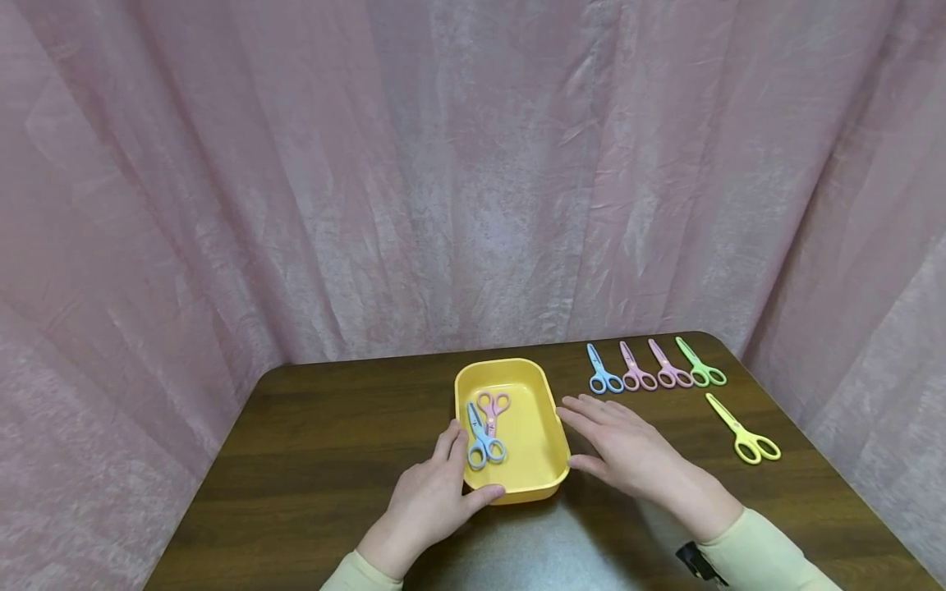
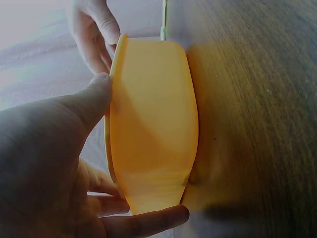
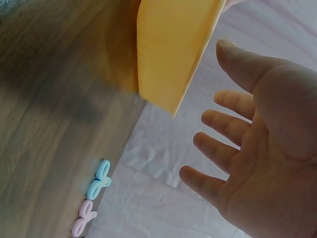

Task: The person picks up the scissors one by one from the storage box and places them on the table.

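Note:
A yellow tray (image 1: 528, 439) stands on the table with two scissors in it. Blue-handled scissors (image 1: 476, 453) lie across pink scissors (image 1: 493, 403) on its left side. My left hand (image 1: 434, 494) is at the tray's near left corner, its thumb touching the near rim and its fairly straight fingers along the left wall; the left wrist view shows the tray's outer wall (image 2: 153, 114) beside them. My right hand (image 1: 628, 447), fingers spread and nothing held, is just off the right wall; the right wrist view shows the palm (image 3: 270, 153) apart from the tray.
Along the back right, blue scissors (image 1: 602, 380), two pink scissors (image 1: 636, 376) and green scissors (image 1: 707, 374) lie in a row. Yellow scissors (image 1: 748, 442) lie nearer the right edge. Behind the dark wooden table (image 1: 318, 451) hangs a pink curtain (image 1: 473, 180).

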Action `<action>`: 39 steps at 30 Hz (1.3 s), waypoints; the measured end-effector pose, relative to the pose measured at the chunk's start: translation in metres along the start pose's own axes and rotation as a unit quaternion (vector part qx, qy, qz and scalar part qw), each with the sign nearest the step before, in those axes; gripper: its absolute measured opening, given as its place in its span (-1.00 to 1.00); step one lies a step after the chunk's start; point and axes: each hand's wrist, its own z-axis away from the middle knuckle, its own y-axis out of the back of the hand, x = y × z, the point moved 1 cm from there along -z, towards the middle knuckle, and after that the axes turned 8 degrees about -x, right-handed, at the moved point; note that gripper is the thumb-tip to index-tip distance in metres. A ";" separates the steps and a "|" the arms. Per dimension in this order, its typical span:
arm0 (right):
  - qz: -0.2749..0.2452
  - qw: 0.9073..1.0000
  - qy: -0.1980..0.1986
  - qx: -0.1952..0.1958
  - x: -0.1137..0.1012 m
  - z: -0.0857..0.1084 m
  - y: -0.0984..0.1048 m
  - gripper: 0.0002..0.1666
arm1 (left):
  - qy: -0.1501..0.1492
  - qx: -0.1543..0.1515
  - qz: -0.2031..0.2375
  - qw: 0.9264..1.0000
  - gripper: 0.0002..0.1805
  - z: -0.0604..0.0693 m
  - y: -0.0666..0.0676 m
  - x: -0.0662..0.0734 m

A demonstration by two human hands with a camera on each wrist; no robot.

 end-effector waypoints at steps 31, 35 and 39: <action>0.009 0.998 0.035 -0.041 -0.023 -0.032 -0.014 -0.21 | -0.003 0.002 -0.004 1.000 0.15 0.001 -0.001 0.000; 0.007 0.998 0.040 -0.046 -0.026 -0.036 -0.015 -0.22 | -0.002 0.002 -0.006 1.000 0.15 0.000 -0.002 0.000; 0.002 0.998 0.039 -0.056 -0.030 -0.039 -0.016 -0.24 | -0.002 0.000 -0.008 1.000 0.14 0.000 -0.002 -0.001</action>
